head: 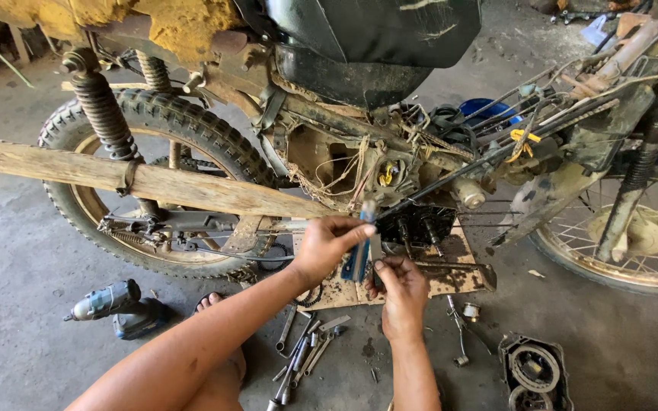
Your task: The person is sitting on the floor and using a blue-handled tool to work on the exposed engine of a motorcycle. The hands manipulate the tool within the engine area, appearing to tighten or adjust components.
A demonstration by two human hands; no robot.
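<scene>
On the workshop floor [24, 266], both hands, left hand [329, 245] and right hand [399, 285], grasp a blue-handled tool [359, 255] beside the half-dismantled motorcycle [329, 114], its engine cover [533, 371] already off.

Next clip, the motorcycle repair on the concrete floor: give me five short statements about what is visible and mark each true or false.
1. Both hands hold one blue-handled tool in front of the engine. True: the left hand grips the blue-handled tool from above, and the right hand holds it from below.
2. The cordless drill is in the right hand. False: it lies on the floor to the left.
3. Wrenches lie on the floor below the hands. True.
4. The rear wheel has been removed. False: it is mounted, behind a wooden plank.
5. A round engine cover lies on the floor at lower right. True.
</scene>
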